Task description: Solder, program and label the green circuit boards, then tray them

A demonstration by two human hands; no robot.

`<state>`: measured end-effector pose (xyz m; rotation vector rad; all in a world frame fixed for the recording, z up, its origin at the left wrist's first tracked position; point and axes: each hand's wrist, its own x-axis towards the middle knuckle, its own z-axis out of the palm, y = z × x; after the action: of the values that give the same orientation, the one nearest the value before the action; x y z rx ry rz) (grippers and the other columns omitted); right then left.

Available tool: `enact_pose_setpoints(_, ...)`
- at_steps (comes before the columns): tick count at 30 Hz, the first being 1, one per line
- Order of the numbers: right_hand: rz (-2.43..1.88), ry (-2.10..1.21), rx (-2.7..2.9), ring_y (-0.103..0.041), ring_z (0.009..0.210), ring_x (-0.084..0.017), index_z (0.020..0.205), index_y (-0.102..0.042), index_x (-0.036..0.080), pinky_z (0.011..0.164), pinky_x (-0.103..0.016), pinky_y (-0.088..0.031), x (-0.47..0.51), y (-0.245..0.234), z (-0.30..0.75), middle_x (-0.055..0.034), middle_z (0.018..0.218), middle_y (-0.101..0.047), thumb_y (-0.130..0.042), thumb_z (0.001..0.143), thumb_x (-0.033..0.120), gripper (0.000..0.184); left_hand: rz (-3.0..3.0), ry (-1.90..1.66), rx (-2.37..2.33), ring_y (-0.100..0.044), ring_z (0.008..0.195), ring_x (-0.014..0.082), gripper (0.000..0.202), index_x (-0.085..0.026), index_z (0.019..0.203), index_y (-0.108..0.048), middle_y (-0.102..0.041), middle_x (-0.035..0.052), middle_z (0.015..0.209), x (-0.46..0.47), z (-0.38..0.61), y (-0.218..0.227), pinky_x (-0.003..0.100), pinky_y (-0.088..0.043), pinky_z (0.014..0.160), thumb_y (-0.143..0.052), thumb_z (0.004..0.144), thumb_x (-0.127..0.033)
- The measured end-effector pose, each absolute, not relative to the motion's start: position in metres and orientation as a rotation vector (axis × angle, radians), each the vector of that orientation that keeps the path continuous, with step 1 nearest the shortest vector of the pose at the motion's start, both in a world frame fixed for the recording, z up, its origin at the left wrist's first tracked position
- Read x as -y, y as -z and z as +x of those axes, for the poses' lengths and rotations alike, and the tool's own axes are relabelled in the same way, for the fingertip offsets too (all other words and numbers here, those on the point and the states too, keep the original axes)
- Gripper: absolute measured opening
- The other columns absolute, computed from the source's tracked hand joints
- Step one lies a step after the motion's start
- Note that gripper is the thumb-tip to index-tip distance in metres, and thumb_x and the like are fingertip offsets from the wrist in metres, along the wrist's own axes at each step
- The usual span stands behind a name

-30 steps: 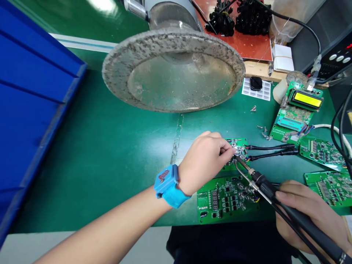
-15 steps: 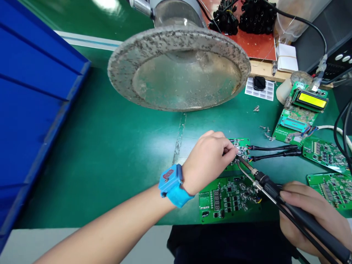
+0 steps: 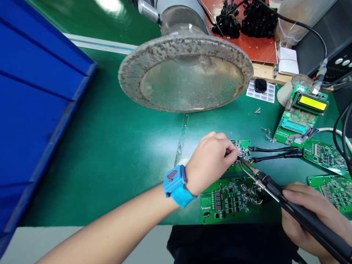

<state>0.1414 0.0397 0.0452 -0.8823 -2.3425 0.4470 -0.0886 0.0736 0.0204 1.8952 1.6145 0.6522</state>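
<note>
We see the soldering iron with a black handle and slim metal tip [image 3: 272, 187] running slantwise, its long axis going from the lower right up to the left. Its tip ends just beside the left hand's fingertips, over the partly covered green circuit board with silvery solder joints [image 3: 245, 149]. That board lies under and just right of the left hand [image 3: 210, 161], which is the nearer one to it. The right hand [image 3: 313, 211] sits well back, wrapped around the iron's handle.

Our left forearm reaches in from the lower left, wearing a bright blue wrist strap [image 3: 176, 183]; the hand is back-up, thumb and forefinger pinched together. We cannot tell what, if anything, is between them. A thin silver metal tube [image 3: 249, 175] runs alongside the iron. Two black sleeved leads [image 3: 275, 149] stretch rightward from the board across the green worktop [image 3: 123, 146]. A larger green circuit board with a digit display [image 3: 231, 200] lies nearer us.
</note>
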Motion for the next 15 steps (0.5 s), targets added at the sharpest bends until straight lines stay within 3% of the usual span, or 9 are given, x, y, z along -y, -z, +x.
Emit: enact_pose_setpoints(15,-0.791,-0.417,2.47,-0.067,0.075,-0.016,0.109,-0.054,0.017,0.063,-0.024,-0.058,-0.042,-0.038,0.158,-0.0075,0.087,-0.065,-0.062,0.074,0.011,0.036,1.891,-0.664,-1.622,-0.046,0.063,0.0129,0.024,-0.017,0.057,-0.058,-0.054,-0.0019,0.06,-0.073,-0.088,-0.02,0.03,-0.037,0.067,-0.057,0.081,-0.018)
